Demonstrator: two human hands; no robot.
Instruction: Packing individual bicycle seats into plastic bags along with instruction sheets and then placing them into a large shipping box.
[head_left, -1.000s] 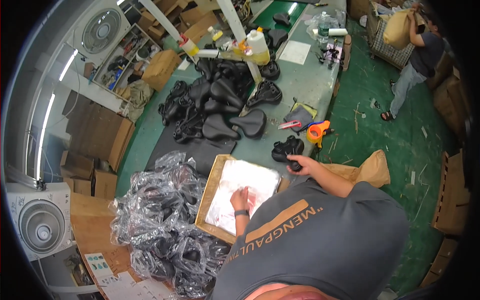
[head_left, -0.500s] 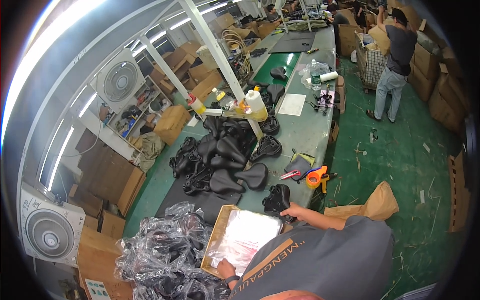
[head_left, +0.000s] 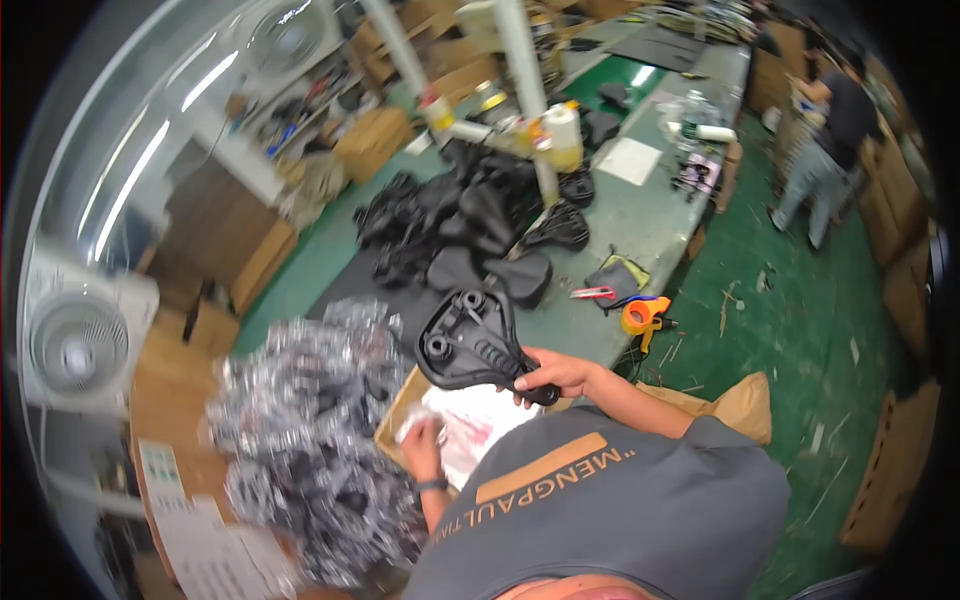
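My right hand (head_left: 553,375) grips a black bicycle saddle (head_left: 470,337) by its narrow end and holds it underside-up above the table edge. My left hand (head_left: 420,437) rests on a clear plastic bag (head_left: 462,420) lying in a shallow cardboard box (head_left: 398,415). Behind the lifted saddle, a pile of bare black saddles (head_left: 465,225) covers the grey-green worktable (head_left: 640,215).
A heap of saddles wrapped in clear bags (head_left: 300,440) lies at my left. An orange tape dispenser (head_left: 643,314) and a red cutter (head_left: 592,293) sit near the table's right edge. Another person (head_left: 825,150) stands on the green floor at the far right. White fan (head_left: 75,340) at left.
My right hand has lifted a black saddle off the table and brought it toward me over the box. My left hand stays at the plastic bag. The view has shifted.
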